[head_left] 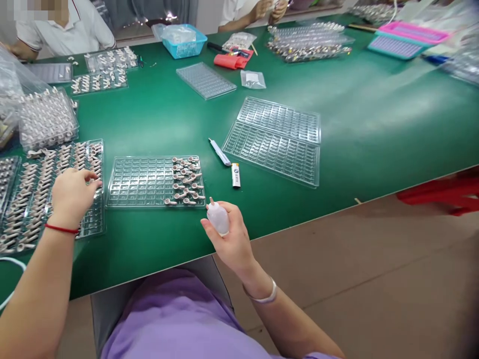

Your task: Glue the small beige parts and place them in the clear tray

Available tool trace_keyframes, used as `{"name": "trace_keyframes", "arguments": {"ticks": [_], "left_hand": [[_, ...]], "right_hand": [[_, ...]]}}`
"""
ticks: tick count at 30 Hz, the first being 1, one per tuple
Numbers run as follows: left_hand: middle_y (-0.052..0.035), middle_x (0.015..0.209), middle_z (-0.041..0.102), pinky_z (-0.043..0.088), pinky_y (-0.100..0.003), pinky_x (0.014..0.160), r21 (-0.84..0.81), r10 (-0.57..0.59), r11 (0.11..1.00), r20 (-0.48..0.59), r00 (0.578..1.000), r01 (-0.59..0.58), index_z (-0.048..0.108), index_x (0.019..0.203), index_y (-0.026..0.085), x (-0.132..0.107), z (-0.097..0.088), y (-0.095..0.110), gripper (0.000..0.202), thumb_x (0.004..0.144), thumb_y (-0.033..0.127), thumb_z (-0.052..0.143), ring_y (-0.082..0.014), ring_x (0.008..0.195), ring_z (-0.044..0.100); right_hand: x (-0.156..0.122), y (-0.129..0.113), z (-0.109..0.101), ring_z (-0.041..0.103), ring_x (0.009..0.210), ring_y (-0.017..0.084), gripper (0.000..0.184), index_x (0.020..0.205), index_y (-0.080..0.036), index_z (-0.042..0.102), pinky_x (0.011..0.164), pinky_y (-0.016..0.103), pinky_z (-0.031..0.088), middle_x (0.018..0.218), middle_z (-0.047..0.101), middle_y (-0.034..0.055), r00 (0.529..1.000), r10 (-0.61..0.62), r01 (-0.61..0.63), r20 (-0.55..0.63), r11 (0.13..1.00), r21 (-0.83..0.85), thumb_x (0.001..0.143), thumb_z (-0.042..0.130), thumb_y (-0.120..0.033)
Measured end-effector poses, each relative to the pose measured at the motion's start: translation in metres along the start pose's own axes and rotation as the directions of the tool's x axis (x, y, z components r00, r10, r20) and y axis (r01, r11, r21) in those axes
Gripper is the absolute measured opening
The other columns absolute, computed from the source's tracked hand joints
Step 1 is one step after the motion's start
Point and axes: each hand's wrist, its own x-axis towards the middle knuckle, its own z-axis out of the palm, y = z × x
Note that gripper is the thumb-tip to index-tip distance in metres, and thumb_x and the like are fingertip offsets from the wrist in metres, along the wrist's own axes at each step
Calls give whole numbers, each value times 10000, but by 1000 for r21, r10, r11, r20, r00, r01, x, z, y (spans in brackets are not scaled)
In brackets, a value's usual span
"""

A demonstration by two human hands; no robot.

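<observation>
My left hand (73, 194) is over a clear tray (98, 230) filled with rows of small pale spoon-shaped parts (32, 184). Its thumb and forefinger come together near the tray's right side; whatever they pinch is too small or hidden to name. My right hand (234, 237) grips a small white squeeze bottle (217, 217), its narrow tip pointing up, just off the table's front edge. Between the hands lies a second clear tray (138, 182), with similar spoon-shaped parts (186, 180) in its right-hand columns and bare pockets on its left.
A white pen-like tool (219, 152) and a lighter (235, 175) lie right of the middle tray. Beyond them, two clear trays (277, 139) overlap. Stacked filled trays (48, 117) stand at left. A blue basket (185, 42) and two people (71, 30) are across the green table.
</observation>
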Motion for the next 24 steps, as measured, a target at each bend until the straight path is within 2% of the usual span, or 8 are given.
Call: {"name": "trace_keyframes", "arguments": {"ticks": [2, 5, 12, 15, 17, 19, 22, 24], "left_hand": [[37, 759, 628, 487, -227, 784, 18, -17, 1000, 18, 1000, 17, 726, 845, 116, 3, -4, -16, 315, 873, 408, 611, -206, 983, 627], [56, 663, 581, 485, -212, 765, 16, -12, 1000, 45, 999, 12, 713, 747, 142, -1, -6, -21, 298, 859, 405, 628, -168, 890, 635], [54, 755, 674, 516, -286, 827, -54, -25, 998, 7, 1000, 25, 702, 763, 179, -31, -17, -1, 223, 868, 349, 603, -197, 885, 672], [13, 786, 742, 549, -286, 718, -301, -50, 950, 127, 991, 86, 682, 761, 201, -66, -19, 12, 223, 819, 416, 670, -194, 754, 706], [-29, 814, 764, 573, -290, 697, -563, -51, 802, 265, 963, 198, 670, 801, 207, -97, -17, 21, 278, 782, 482, 707, -211, 765, 726], [-59, 899, 781, 593, -305, 752, -674, -33, 680, 364, 931, 288, 711, 930, 215, -127, -14, 29, 326, 782, 505, 711, -226, 829, 741], [-67, 979, 782, 602, -306, 795, -703, -2, 622, 438, 899, 344, 757, 1044, 247, -163, -10, 36, 325, 845, 482, 652, -231, 883, 745], [-66, 988, 780, 610, -298, 771, -716, 18, 601, 455, 890, 354, 772, 1039, 261, -178, -8, 39, 292, 875, 450, 623, -227, 870, 745]], "right_hand": [[-1, 0, 0, 600, 956, 217, 314, 1138, -219, 508, 830, 381, 526, 1080, 593, 82, 1000, -2, 2, -6, 1000, -2, 888, 645, -351], [-2, 1, -1, 602, 938, 219, 315, 1126, -216, 515, 823, 385, 525, 1062, 601, 80, 1000, 5, -5, -10, 1000, -7, 880, 654, -356], [-6, 2, -2, 598, 872, 213, 306, 1083, -214, 527, 772, 382, 527, 992, 596, 67, 998, 48, -49, -33, 999, -13, 866, 672, -374], [-11, -7, -1, 601, 827, 193, 298, 1083, -222, 530, 733, 352, 524, 971, 598, 53, 998, 38, -37, -51, 999, 36, 865, 679, -359], [-15, -18, 2, 606, 798, 172, 280, 1079, -236, 541, 707, 320, 525, 961, 606, 37, 1000, 7, -9, 18, 992, 125, 862, 689, -334], [-19, -32, 7, 610, 765, 155, 278, 1086, -246, 563, 667, 286, 526, 947, 622, 26, 985, -36, -10, 170, 965, 262, 859, 698, -334], [-24, -51, 21, 623, 755, 150, 301, 1101, -241, 593, 627, 260, 528, 949, 651, 33, 911, -81, -110, 403, 897, 428, 852, 702, -372], [-27, -61, 31, 637, 773, 152, 305, 1085, -230, 594, 638, 256, 536, 962, 667, 37, 867, -73, -193, 492, 862, 469, 834, 713, -356]]}}
